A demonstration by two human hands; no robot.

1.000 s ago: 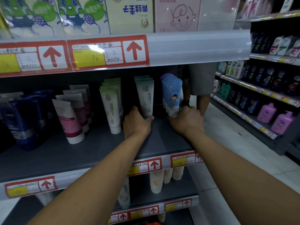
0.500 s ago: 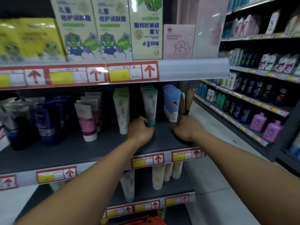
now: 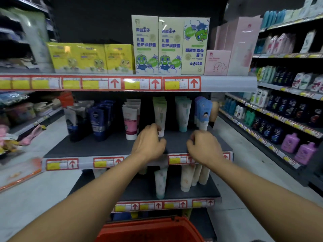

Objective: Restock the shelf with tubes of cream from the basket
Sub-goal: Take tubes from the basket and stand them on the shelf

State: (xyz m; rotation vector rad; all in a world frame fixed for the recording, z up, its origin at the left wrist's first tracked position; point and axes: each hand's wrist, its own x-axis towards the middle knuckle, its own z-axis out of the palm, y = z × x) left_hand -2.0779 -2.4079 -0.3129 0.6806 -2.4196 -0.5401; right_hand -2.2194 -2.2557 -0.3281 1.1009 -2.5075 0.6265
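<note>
On the middle shelf, far left, stand dark blue tubes, then a white-and-pink tube upright on its cap. Your left hand hangs over the shelf's front half, fingers curled loosely, nothing gripped that shows; its fingertips sit just beside the base of the pale green tube, touching or not, can't tell. Right of that a teal-capped white tube stands apart from both hands. Your right hand is near the shelf's front edge, fingers bent inward in a loose fist, empty as far as visible; the blue tube stands just beyond it, cap close above the knuckles, contact unclear. The red basket sits near, bottom centre, contents hidden.
</note>
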